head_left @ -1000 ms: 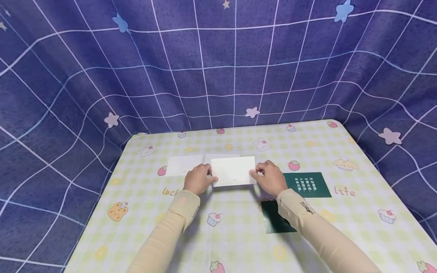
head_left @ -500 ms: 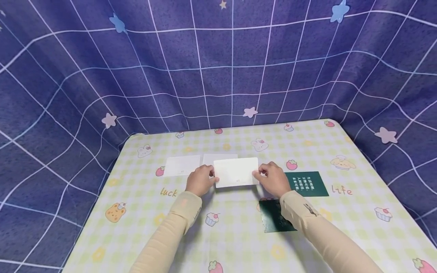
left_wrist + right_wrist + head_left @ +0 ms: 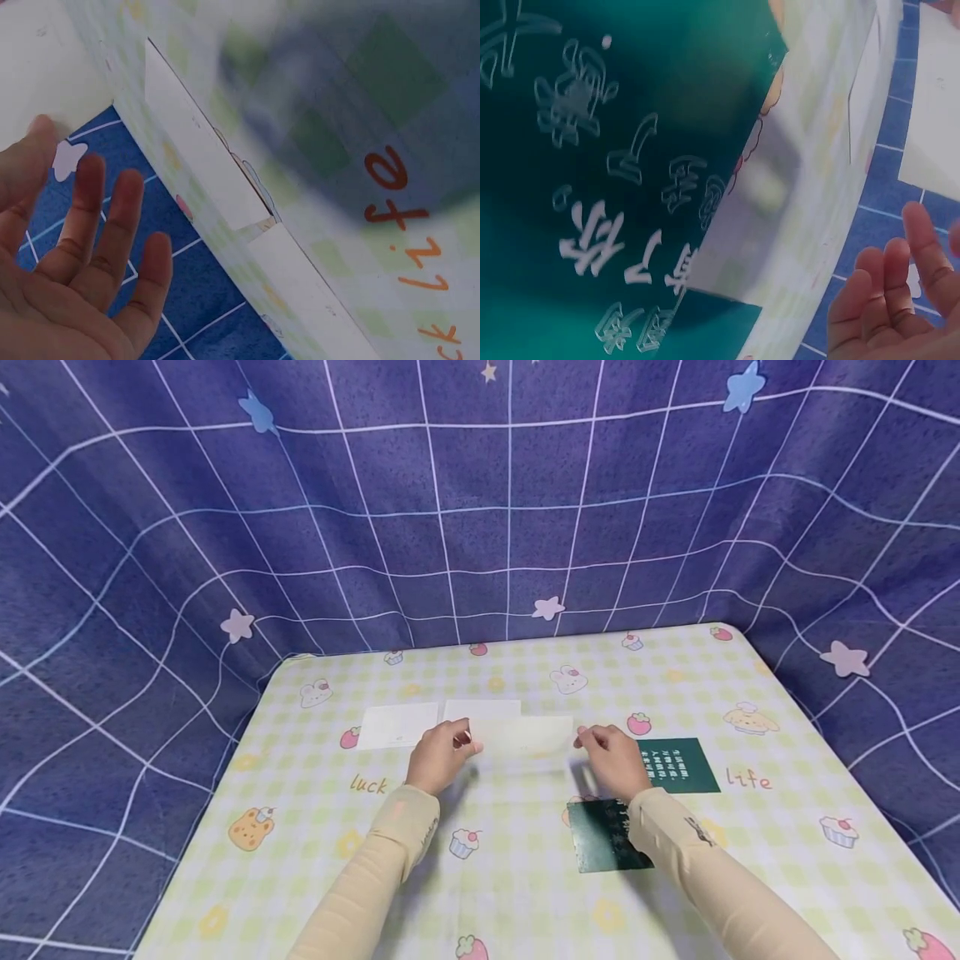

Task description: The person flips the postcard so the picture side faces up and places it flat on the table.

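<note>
One checked tablecloth [image 3: 517,893] below a hand-held card [image 3: 525,737], blue curtain [image 3: 476,468] behind.

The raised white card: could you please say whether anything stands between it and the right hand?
Nothing visible does: in the head view, the right hand is beside the raised white card, with no object between. The farther green card lies right of that hand, outside the gap.
</note>
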{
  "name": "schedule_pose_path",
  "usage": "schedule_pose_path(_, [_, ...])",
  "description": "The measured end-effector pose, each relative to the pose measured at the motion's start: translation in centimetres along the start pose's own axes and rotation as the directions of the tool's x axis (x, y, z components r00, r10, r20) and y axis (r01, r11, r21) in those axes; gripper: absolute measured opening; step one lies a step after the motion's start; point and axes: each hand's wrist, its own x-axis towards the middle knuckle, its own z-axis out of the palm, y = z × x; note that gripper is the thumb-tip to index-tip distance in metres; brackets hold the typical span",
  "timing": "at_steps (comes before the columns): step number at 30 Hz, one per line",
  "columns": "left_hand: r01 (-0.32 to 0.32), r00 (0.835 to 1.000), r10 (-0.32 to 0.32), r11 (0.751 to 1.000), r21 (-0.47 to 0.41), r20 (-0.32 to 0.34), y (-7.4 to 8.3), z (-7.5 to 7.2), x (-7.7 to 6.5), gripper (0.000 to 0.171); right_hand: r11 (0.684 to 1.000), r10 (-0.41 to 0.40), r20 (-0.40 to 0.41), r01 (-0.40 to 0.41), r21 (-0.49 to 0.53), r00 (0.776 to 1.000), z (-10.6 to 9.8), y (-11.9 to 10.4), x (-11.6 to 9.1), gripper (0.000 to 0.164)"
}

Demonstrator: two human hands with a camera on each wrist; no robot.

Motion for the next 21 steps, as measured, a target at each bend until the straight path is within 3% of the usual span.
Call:
schedule_pose_path(4, [-0.024,0.998,0.023,0.999,-0.025,-0.052,0.2,0.3,-0.2,0.021,0.990,0.115,0.059,-0.119,0.069,0.992,-0.3,-0.2,0.0,0.076])
schedule_pose_path(7, [-0.043,0.997,0.042,0.999,-0.018,-0.071,0.5,0.5,-0.5,0.016,0.981,0.137,0.103,-0.150,0.126,0.985,-0.4,-0.4,0.1,0.082])
schedule_pose_path(15, [-0.061,0.993,0.061,0.998,0.003,-0.102,0.6,1.0,-0.8,0.014,0.978,0.079,0.151,-0.106,0.182,0.985,-0.9,-0.1,0.0,0.057])
schedule_pose_path(21, [-0.033,0.995,0.032,0.999,-0.009,-0.095,0.8,1.2,-0.8,0.019,0.981,0.055,0.155,-0.082,0.174,0.986,-1.0,0.1,-0.1,0.049])
